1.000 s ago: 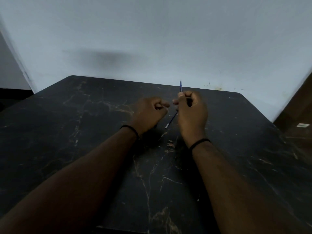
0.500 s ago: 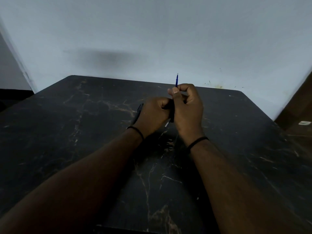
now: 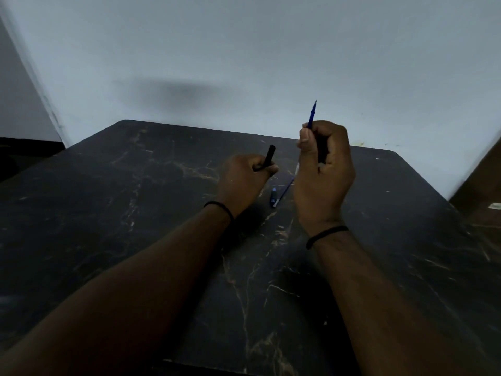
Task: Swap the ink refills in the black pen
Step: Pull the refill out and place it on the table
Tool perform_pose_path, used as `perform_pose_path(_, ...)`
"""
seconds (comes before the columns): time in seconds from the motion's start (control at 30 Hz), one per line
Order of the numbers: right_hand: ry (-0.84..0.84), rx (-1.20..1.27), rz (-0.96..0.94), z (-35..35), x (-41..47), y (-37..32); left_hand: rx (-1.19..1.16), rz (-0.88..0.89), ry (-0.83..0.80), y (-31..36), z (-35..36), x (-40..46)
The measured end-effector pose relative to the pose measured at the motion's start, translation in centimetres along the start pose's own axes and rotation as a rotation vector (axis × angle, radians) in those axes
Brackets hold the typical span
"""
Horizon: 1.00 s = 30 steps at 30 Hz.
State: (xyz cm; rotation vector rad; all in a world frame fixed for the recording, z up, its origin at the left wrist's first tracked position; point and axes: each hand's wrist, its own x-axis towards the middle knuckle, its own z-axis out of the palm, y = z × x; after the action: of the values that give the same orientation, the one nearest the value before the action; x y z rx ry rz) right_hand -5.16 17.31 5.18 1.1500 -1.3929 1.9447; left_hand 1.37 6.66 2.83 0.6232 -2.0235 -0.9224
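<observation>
My left hand (image 3: 244, 177) is closed around a black pen barrel piece (image 3: 269, 156) that sticks up and to the right out of the fist. My right hand (image 3: 324, 172) is raised above the table and grips another dark pen part (image 3: 322, 153), with a blue ink refill (image 3: 312, 115) poking upward from the fingers. Between my hands, on the dark marble table (image 3: 135, 199), lies a second thin refill (image 3: 284, 189) and a small dark piece with a blue end (image 3: 273, 197) beside it.
A pale wall (image 3: 244, 50) rises right behind the table's far edge. A brown wooden surface (image 3: 482, 191) with a small white object stands beyond the table's right side.
My hands have come apart: the left moved left with the black barrel piece, the right lifted up and right with the refill. The parts lying on the table are now uncovered.
</observation>
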Motion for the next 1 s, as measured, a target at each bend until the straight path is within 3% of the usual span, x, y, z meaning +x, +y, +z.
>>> perform_pose_path(0.27,0.025,-0.095,0.366,-1.4,0.9,2.4,-0.033,-0.027,-0.01,-0.2,0.3,-0.1)
perform_pose_path(0.63,0.016,-0.434,0.679,-5.3,2.0,6.7,-0.013,-0.014,-0.035,-0.5,0.5,0.0)
perform_pose_path(0.87,0.01,-0.3,0.664,-4.6,2.3,6.3,0.003,-0.006,-0.038,-0.4,0.4,-0.1)
perform_pose_path(1.0,-0.045,-0.103,0.652,-4.2,2.8,5.1,-0.004,-0.005,-0.034,-0.4,0.3,0.0)
